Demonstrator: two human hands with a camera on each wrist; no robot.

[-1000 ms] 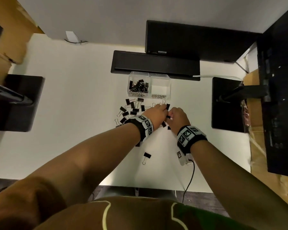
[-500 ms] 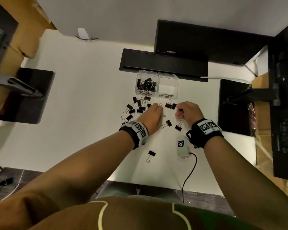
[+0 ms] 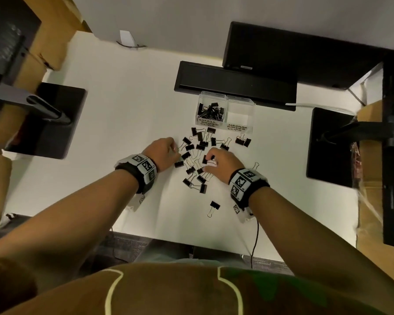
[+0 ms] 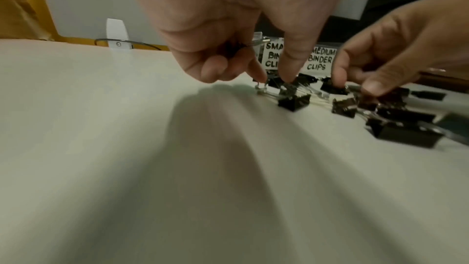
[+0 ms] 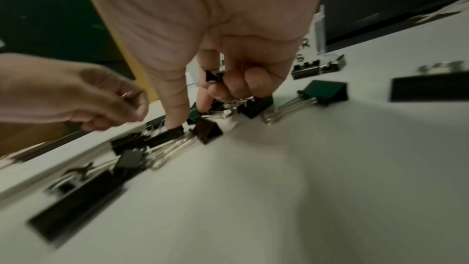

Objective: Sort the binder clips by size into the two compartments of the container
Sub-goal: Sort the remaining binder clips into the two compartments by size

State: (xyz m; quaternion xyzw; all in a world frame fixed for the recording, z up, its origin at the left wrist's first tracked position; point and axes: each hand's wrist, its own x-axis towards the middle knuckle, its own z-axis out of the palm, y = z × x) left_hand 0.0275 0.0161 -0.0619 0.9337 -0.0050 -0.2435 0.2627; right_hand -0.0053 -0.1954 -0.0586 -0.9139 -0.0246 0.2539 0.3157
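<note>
Head view looks steeply down on table [image 3: 127, 123]. Wrist views sit low, close over tabletop, facing forward; all share clips [image 3: 199, 160] [image 4: 294, 100] [image 5: 206, 129].

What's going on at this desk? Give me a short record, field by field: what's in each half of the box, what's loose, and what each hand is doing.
Small compartment: holds a heap of black clips
Medium compartment: looks empty
Loose clips: many scattered on the white table, in front of the container
Lone clip: apart, nearest the person
Left hand: fingers curled, holds a wire clip handle
Right hand: grips small black clips, fingertips reach into the pile
</note>
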